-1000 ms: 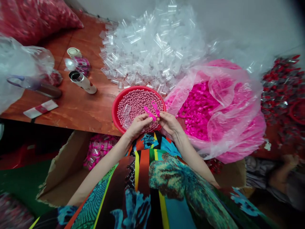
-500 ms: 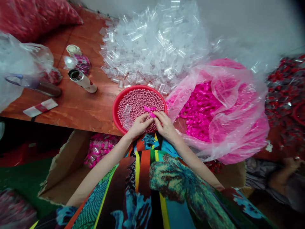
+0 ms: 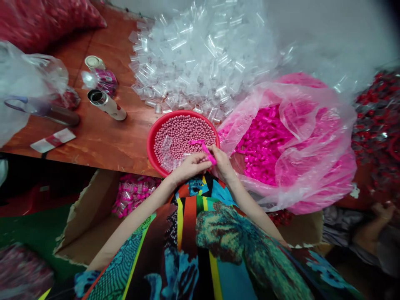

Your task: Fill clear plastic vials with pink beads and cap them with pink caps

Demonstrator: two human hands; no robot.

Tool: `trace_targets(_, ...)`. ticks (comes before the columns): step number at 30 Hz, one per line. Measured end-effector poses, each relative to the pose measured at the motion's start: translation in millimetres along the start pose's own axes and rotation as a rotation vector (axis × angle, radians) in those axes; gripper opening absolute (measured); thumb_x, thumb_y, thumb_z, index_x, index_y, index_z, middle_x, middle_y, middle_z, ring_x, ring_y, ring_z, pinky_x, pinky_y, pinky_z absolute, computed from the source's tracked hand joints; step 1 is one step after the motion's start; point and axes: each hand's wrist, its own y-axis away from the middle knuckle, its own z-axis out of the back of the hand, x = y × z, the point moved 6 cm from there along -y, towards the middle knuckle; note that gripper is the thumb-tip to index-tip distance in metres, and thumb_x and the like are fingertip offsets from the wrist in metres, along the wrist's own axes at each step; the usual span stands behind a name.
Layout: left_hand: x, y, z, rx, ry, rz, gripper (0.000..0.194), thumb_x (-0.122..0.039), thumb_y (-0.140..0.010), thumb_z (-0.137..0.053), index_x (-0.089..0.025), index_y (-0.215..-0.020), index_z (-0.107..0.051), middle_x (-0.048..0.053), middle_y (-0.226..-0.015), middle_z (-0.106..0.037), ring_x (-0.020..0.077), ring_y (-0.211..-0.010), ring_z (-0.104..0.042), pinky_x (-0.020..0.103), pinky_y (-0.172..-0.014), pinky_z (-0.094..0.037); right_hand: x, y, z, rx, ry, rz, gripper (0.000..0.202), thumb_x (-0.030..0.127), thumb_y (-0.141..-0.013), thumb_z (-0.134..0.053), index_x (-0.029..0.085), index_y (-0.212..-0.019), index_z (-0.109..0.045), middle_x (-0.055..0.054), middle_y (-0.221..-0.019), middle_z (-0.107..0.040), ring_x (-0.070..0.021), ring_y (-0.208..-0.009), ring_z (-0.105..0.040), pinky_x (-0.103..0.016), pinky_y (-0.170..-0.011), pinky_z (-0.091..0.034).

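Note:
A red bowl full of small pink beads is right in front of me. Over its near right edge, my left hand and my right hand are closed together on a bright pink plastic piece, held at a slant. Fingers partly hide its lower end. Another bright pink piece lies on the beads just beyond my fingertips. Clear plastic pieces rest on the beads at the bowl's left side.
Behind the bowl rises a heap of clear plastic tubes. To the right, a plastic bag holds many pink pieces. A tumbler stands on the left. Below the table edge is a cardboard box. A person's hand shows far right.
The pink piece in my fingers has turned to a steeper slant and come slightly right and nearer me. My right hand has shifted right; the piece on the beads stays.

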Motion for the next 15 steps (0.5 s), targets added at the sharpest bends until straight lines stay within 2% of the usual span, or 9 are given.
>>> trace_targets(2,4,0,-4.1,0.096,0.003,0.082,0.038,-0.045,-0.075,-0.089,-0.013,-0.08,-0.07,0.001,-0.063,-0.061,0.0105,-0.057,-0.047,0.024,-0.054,-0.032,-9,-4,-9,0.094,-0.119,-0.133,0.074,0.084,-0.095,-0.039,0.021,-0.108,-0.077,-0.008,-0.088,-0.077,-0.0263,-0.087,-0.075,-0.041,-0.077,-0.065)
trace_targets(3,7,0,-2.6,0.098,0.046,0.119,0.038,-0.044,-0.075,-0.089,-0.012,-0.079,-0.069,0.002,-0.064,-0.063,0.0105,-0.056,-0.048,0.024,-0.052,-0.03,-9,-5,-13,0.133,-0.153,-0.15,0.076,0.085,-0.094,-0.04,0.021,-0.109,-0.077,-0.009,-0.089,-0.078,-0.0269,-0.089,-0.076,-0.041,-0.077,-0.065)
trace_targets(5,13,0,4.6,0.035,0.205,0.164,0.036,-0.04,-0.076,-0.089,-0.012,-0.081,-0.068,0.005,-0.072,-0.068,0.0107,-0.058,-0.051,0.024,-0.051,-0.028,-1,-5,-15,0.155,-0.187,-0.077,0.07,0.083,-0.093,-0.048,0.022,-0.113,-0.075,-0.009,-0.096,-0.078,-0.0276,-0.096,-0.076,-0.043,-0.085,-0.065)
trace_targets(7,16,0,11.7,-0.033,0.368,0.171,0.03,-0.033,-0.079,-0.086,-0.011,-0.083,-0.067,0.007,-0.076,-0.069,0.0114,-0.06,-0.053,0.024,-0.052,-0.031,10,0,-11,0.125,-0.157,0.056,0.058,0.075,-0.093,-0.058,0.024,-0.119,-0.071,-0.008,-0.11,-0.078,-0.0272,-0.105,-0.075,-0.045,-0.098,-0.062)
trace_targets(9,16,0,16.7,-0.084,0.477,0.15,0.02,-0.025,-0.082,-0.082,-0.01,-0.084,-0.068,0.006,-0.075,-0.067,0.0118,-0.063,-0.055,0.024,-0.057,-0.038,18,8,-10,0.125,-0.016,0.165,0.054,0.066,-0.091,-0.068,0.026,-0.128,-0.067,-0.009,-0.127,-0.074,-0.0271,-0.117,-0.071,-0.047,-0.109,-0.056)
trace_targets(11,16,0,19.6,-0.133,0.536,0.136,0.011,-0.019,-0.085,-0.077,-0.01,-0.084,-0.07,0.007,-0.076,-0.068,0.0125,-0.067,-0.057,0.026,-0.065,-0.046,22,15,-12,0.154,0.209,0.25,0.065,0.059,-0.084,-0.08,0.027,-0.138,-0.061,-0.01,-0.142,-0.066,-0.0292,-0.13,-0.064,-0.049,-0.117,-0.049)
trace_targets(13,16,0,20.5,-0.175,0.548,0.15,0.009,-0.019,-0.087,-0.075,-0.011,-0.084,-0.072,0.007,-0.079,-0.069,0.0137,-0.07,-0.06,0.027,-0.069,-0.049,25,19,-16,0.165,0.402,0.331,0.081,0.053,-0.075,-0.089,0.026,-0.144,-0.056,-0.012,-0.148,-0.061,-0.0326,-0.138,-0.057,-0.053,-0.122,-0.044)
trace_targets(15,18,-1,19.3,-0.193,0.526,0.178,0.012,-0.022,-0.09,-0.074,-0.012,-0.083,-0.072,0.008,-0.08,-0.07,0.0153,-0.071,-0.062,0.028,-0.068,-0.05,27,19,-19,0.16,0.504,0.396,0.086,0.049,-0.071,-0.092,0.026,-0.145,-0.054,-0.014,-0.148,-0.059,-0.0349,-0.139,-0.055,-0.054,-0.123,-0.043)
